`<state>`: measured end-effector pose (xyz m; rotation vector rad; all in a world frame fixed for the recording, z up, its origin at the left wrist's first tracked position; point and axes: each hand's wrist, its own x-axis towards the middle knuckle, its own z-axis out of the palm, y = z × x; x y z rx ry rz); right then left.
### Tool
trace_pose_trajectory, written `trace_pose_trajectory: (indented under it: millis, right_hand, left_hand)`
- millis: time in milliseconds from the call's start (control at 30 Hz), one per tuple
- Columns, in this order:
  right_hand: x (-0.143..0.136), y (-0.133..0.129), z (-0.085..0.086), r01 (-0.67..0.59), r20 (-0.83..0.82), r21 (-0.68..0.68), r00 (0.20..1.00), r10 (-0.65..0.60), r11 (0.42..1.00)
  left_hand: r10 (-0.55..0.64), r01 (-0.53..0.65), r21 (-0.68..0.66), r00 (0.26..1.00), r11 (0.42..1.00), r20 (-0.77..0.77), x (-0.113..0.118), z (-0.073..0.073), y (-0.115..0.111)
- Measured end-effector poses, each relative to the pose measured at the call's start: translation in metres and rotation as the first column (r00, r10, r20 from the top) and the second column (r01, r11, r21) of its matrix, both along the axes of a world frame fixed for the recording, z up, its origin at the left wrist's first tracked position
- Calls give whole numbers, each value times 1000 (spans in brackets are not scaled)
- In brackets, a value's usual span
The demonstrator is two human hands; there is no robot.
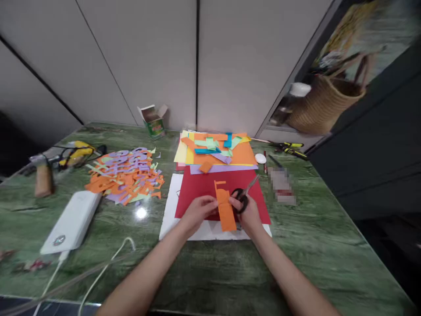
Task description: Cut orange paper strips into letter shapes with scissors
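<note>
An orange paper strip [226, 215] with a partly cut upper end hangs between my hands, over a red sheet [194, 188]. My left hand [198, 212] pinches its left edge. My right hand [247, 213] has black-handled scissors [242, 199] around its fingers, and its thumb and fingertips touch the strip's right edge. The scissor blades point up and to the right, away from the strip. Under the red sheet lies a white board [168, 219]. Behind it, colored sheets [246, 156] carry loose orange, green, blue and purple pieces.
Paper scraps [126, 175] are heaped at the left, near a white power bank [72, 221] with a cable, a wooden-handled tool [43, 179] and a yellow tool [79, 152]. An open box [154, 123] stands by the wall. Pliers [291, 149] and a white disc [260, 158] lie right.
</note>
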<state>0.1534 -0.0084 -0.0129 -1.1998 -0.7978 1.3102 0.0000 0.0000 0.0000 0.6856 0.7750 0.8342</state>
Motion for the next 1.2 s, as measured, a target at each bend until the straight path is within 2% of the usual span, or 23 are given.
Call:
trace_pose_trajectory:
  millis: [100, 167, 267, 400, 467, 567, 733, 933, 1000, 1100, 1200]
  right_hand:
    - [-1, 0, 4, -81, -83, -36, 993, 78, 996]
    - [-1, 0, 8, -120, -127, -55, 986, 112, 991]
    - [-1, -1, 14, -150, -165, -72, 977, 137, 986]
    - [-1, -2, 16, -188, -183, -83, 968, 171, 979]
    - [1, -1, 15, -191, -146, -83, 973, 178, 978]
    - [4, 0, 12, -195, -7, -86, 981, 195, 977]
    - [8, 1, 8, -225, 138, -67, 963, 232, 972]
    - [12, 2, 16, -263, 275, -41, 925, 264, 964]
    - [16, 1, 23, -371, 299, -34, 882, 363, 928]
    - [25, -3, 35, -607, 271, -48, 756, 595, 793]
    - [33, -5, 46, -723, 316, -109, 626, 713, 683]
  left_hand:
    - [-153, 155, -6, 981, 988, 116, -3, 9, -2]
    - [-193, 194, 3, 971, 981, 138, -4, 11, -3]
    - [-161, 161, 16, 984, 987, 80, -5, 9, -1]
    - [-17, 20, 45, 998, 999, -66, -4, 8, 0]
    - [16, -14, 30, 998, 999, -68, -4, 11, 0]
    - [13, -13, -24, 999, 1000, -33, -5, 14, 0]
    - [26, -29, -79, 999, 996, -34, -6, 11, 1]
    - [10, -14, -73, 998, 997, -61, -8, 8, 2]
    - [63, -67, -43, 994, 997, -88, -11, 7, 5]
    - [147, -147, 8, 984, 989, -97, -19, 8, 11]
    - [153, -150, 37, 984, 988, -92, -29, 12, 16]
